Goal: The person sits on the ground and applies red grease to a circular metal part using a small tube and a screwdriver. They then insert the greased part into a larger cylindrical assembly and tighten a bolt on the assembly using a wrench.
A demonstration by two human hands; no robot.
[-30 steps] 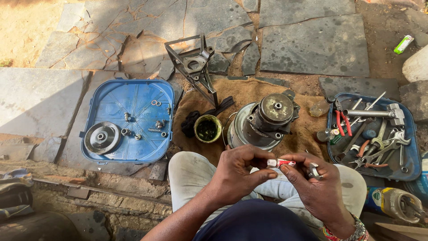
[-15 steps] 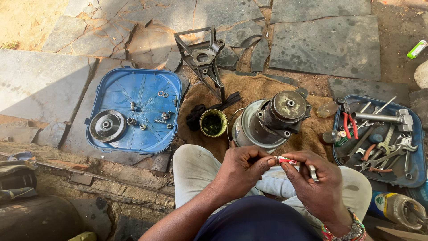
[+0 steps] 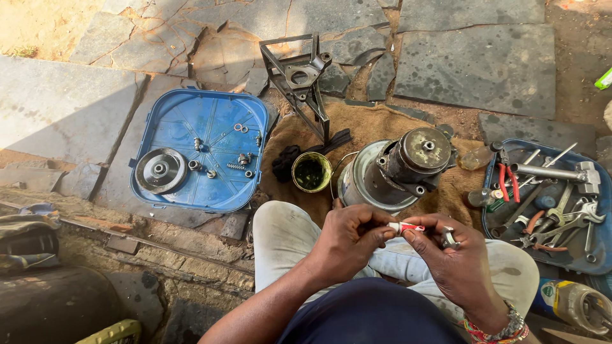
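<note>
Both hands, the left hand (image 3: 349,239) and the right hand (image 3: 449,255), pinch a small tube (image 3: 403,227) between them over the lap, seemingly opening it; next comes a careful squeeze.

Harsh sunlight from upper left, deep foreground shadow, sharp focus

Your fingers (image 3: 389,230) pinch small white-and-red tube (image 3: 405,227). Labelled plastic bottle (image 3: 574,304), green-white label, lies at lower right. Green-white packet (image 3: 604,79) at far right edge.
</note>
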